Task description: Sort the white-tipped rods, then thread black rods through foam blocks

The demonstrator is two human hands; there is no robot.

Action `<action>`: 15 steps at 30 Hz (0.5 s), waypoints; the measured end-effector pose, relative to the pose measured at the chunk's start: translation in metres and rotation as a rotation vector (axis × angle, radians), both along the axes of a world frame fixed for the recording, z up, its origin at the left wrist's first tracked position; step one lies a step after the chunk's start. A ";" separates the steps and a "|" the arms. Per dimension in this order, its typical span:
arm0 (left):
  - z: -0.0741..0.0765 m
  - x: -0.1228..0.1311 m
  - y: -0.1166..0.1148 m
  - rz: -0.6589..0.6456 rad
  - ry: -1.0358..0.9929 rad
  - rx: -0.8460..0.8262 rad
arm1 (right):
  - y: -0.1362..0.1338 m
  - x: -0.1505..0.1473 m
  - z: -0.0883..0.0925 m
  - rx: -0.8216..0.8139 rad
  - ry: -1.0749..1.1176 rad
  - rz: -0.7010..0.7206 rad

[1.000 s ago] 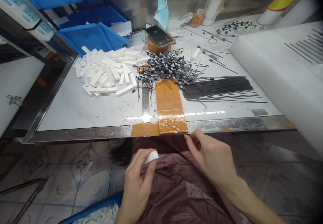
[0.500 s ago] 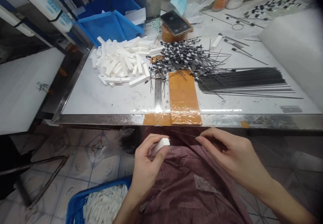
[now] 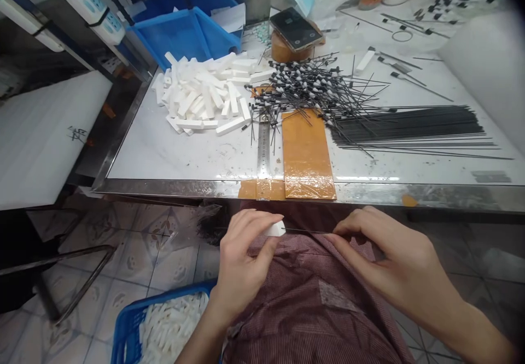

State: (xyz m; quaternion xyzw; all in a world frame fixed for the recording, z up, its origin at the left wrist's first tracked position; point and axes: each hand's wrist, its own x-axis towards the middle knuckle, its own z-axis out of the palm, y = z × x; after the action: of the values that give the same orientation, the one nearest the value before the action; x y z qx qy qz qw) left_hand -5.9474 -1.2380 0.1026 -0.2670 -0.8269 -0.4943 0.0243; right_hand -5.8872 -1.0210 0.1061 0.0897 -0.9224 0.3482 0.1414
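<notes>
Over the lap, my left hand (image 3: 246, 254) is closed round a white rectangular block (image 3: 275, 229), its end face turned toward the right. My right hand (image 3: 385, 265) pinches a thin dark rod (image 3: 307, 231) between thumb and fingertips. The rod's left tip meets the end face of the block; whether it goes inside cannot be made out. Ahead on the table lie a pile of similar white blocks (image 3: 205, 93), a heap of dark rods with black-and-white ends (image 3: 307, 85) and a bundle of plain black rods (image 3: 414, 126).
A steel ruler (image 3: 263, 145) and an orange taped board (image 3: 307, 156) lie at the table's front edge. A phone (image 3: 296, 29) rests on a tape roll. Blue bins (image 3: 184, 38) stand behind. On the floor at left is a blue basket (image 3: 123, 320) of white pieces.
The rod in my right hand has come up against the block's end. My left hand has turned the block so its end faces right. The view has shifted slightly.
</notes>
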 end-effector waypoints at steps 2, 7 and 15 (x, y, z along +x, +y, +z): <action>0.001 -0.001 -0.001 -0.028 0.218 -0.130 | 0.004 0.000 0.004 0.118 0.067 0.030; 0.009 -0.001 0.000 -0.098 0.468 -0.335 | 0.008 -0.002 0.020 0.394 0.209 0.093; 0.014 0.006 0.003 -0.152 0.545 -0.323 | -0.004 -0.011 0.030 0.540 0.285 0.213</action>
State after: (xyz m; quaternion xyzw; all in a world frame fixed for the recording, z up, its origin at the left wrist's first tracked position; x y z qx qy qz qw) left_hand -5.9416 -1.2346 0.1166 -0.4509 -0.8354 -0.2674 0.1652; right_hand -5.8979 -1.0247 0.1362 0.2680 -0.9377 0.0876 0.2029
